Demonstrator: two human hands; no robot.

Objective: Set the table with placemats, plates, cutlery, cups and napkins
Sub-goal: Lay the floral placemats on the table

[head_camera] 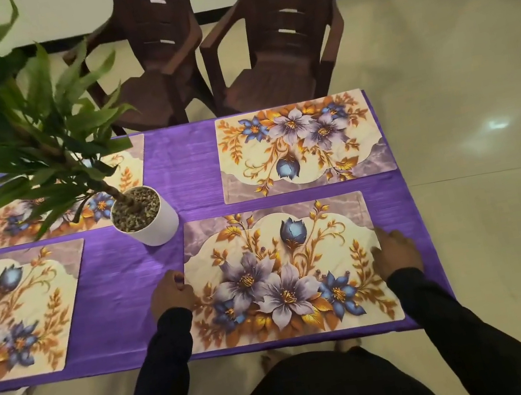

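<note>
Four floral placemats lie on a table draped in a purple cloth (134, 282), two along the near edge and two along the far edge. A person in dark long sleeves stands at the near side, both hands on the near right placemat (286, 273), which lies flat on the cloth with its front edge close to the table's front edge. The left hand (172, 294) holds the mat's left edge, its fingers curled down over the border. The right hand (396, 255) rests on the mat's right edge with its fingers bent over the border; whether it grips or merely presses cannot be told from above. The near left placemat (18, 313) runs partly out of the picture on the left. The far right placemat (302, 144) lies turned the other way round, its flower cluster toward the far side. The far left placemat (60, 197) is largely hidden beneath the leaves of a green plant (15, 136), which stands in a white pot (152, 223) filled with gravel, near the middle of the table and just beyond the held mat's upper left corner. Two dark brown plastic chairs (216, 52) stand side by side on the pale tiled floor beyond the table.
</note>
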